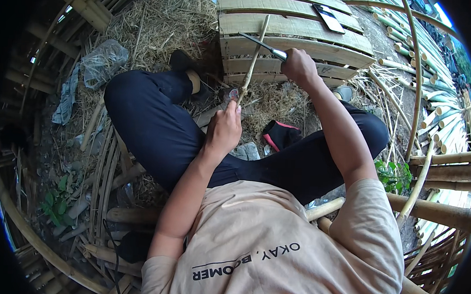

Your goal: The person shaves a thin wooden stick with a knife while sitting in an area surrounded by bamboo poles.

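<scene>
My left hand (224, 128) is closed around the lower end of a thin bamboo stick (251, 66), which points up and away from me with a knot low on it. In my right hand (300, 67) is the handle of a knife (271, 48), its narrow blade pointing left. The blade crosses the upper part of the stick; whether it touches the stick I cannot tell. Behind both is a pale wooden slatted crate (283, 25). A dark phone (329, 18) lies on top of it.
Straw and shavings (157, 17) cover the ground. A clear plastic bag (105, 62) lies at left, and a black cloth item with pink trim (281, 136) lies between my legs. Cut bamboo poles (437, 103) are piled at right. Bent bamboo (416, 76) arches there too.
</scene>
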Demonstrator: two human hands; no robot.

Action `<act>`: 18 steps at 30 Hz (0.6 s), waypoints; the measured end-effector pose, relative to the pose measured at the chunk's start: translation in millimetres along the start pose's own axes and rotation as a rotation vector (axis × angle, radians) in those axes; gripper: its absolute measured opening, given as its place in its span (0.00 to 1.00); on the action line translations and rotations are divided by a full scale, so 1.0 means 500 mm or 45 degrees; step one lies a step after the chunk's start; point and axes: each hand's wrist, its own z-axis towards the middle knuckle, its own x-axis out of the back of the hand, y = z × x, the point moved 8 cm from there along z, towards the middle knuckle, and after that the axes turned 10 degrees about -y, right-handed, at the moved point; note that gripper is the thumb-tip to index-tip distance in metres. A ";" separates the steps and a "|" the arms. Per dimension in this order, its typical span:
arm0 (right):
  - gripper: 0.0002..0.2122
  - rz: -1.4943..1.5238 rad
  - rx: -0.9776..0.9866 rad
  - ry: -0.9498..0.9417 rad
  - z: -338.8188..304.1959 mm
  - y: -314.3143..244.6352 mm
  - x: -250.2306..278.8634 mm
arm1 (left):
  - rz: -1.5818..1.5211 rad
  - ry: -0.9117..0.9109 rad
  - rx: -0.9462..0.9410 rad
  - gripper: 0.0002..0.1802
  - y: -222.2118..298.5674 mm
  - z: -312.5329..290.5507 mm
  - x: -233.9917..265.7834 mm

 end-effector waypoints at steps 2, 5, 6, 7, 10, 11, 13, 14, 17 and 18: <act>0.11 -0.056 0.138 -0.026 -0.002 -0.042 -0.005 | -0.049 -0.008 0.017 0.16 -0.018 -0.002 0.007; 0.10 -0.088 0.058 0.024 -0.002 -0.008 -0.012 | -0.049 -0.007 -0.009 0.15 -0.003 -0.001 0.003; 0.10 -0.050 -0.016 0.061 0.003 0.010 -0.008 | -0.042 -0.008 -0.007 0.15 -0.005 0.000 0.001; 0.10 -0.015 -0.072 0.059 0.008 0.032 -0.001 | -0.036 -0.010 -0.005 0.15 -0.008 0.002 -0.003; 0.10 -0.188 0.149 0.060 0.004 -0.017 0.015 | -0.057 -0.023 0.020 0.15 -0.019 -0.005 0.006; 0.10 -0.237 0.260 0.033 -0.004 -0.052 0.011 | -0.074 -0.026 0.032 0.15 -0.021 -0.008 0.009; 0.10 -0.216 0.289 0.059 -0.002 -0.044 -0.007 | -0.027 -0.025 0.017 0.15 -0.015 -0.002 -0.001; 0.10 -0.164 0.169 0.063 0.007 -0.015 -0.009 | -0.004 -0.025 0.009 0.15 -0.011 0.001 -0.006; 0.10 -0.077 -0.009 0.051 0.013 0.021 0.004 | -0.048 -0.027 0.008 0.15 -0.018 0.000 -0.005; 0.10 -0.130 0.095 0.002 0.007 -0.010 0.011 | -0.064 -0.026 0.015 0.16 -0.025 -0.002 -0.001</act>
